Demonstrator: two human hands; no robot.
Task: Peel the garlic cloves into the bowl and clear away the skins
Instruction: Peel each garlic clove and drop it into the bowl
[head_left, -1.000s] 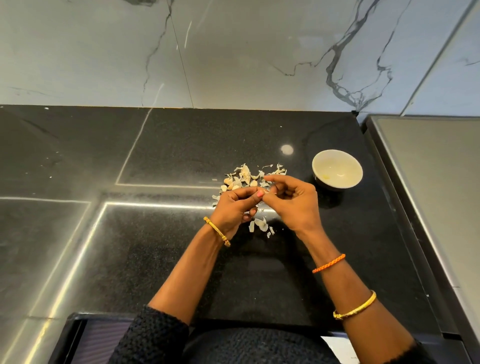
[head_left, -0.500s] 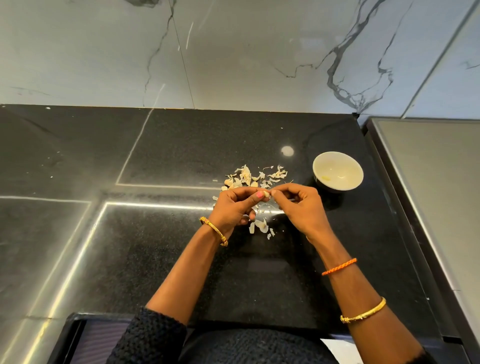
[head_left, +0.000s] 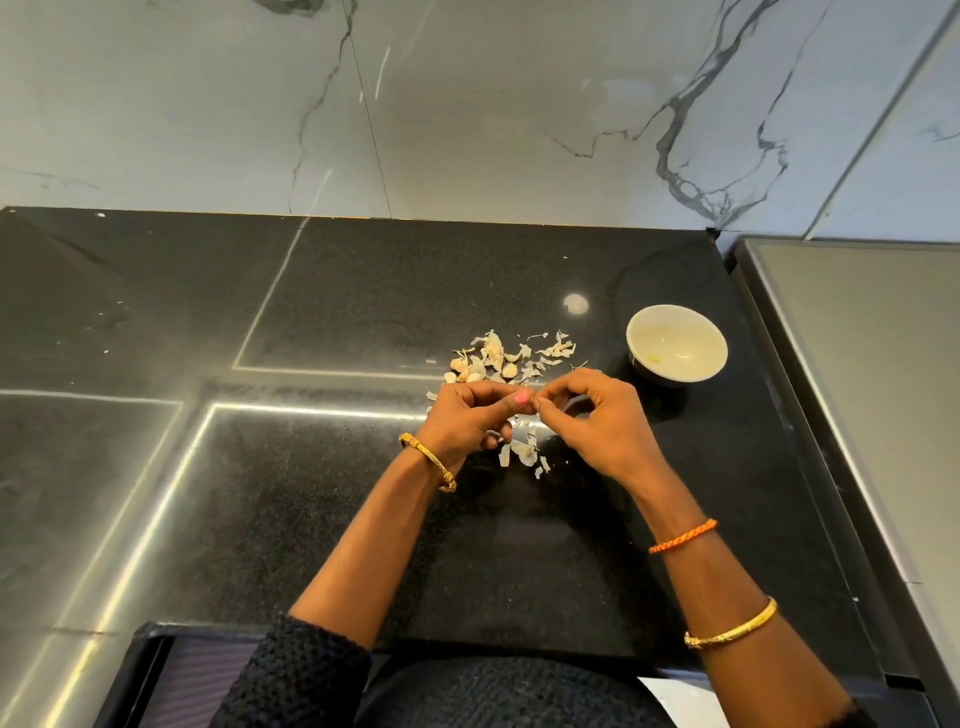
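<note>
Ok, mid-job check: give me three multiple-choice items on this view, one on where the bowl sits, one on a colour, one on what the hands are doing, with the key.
1. Where is the white bowl relative to the pile of garlic cloves and skins?
A. To its right
B. To its left
C. Right on top of it

2. What colour is the braided band on the right wrist?
A. Green
B. Orange
C. Blue

3. What are the left hand and right hand doing?
A. Lying flat on the black counter
B. Lifting the bowl
C. Meeting at the fingertips, pinching something small between them

Key: 1 A, the bowl stands apart to the right of the pile. 2 B, the band is plainly orange. 3 C, both hands are curled with fingertips together above the skins; the pinched piece is too small to identify.
</note>
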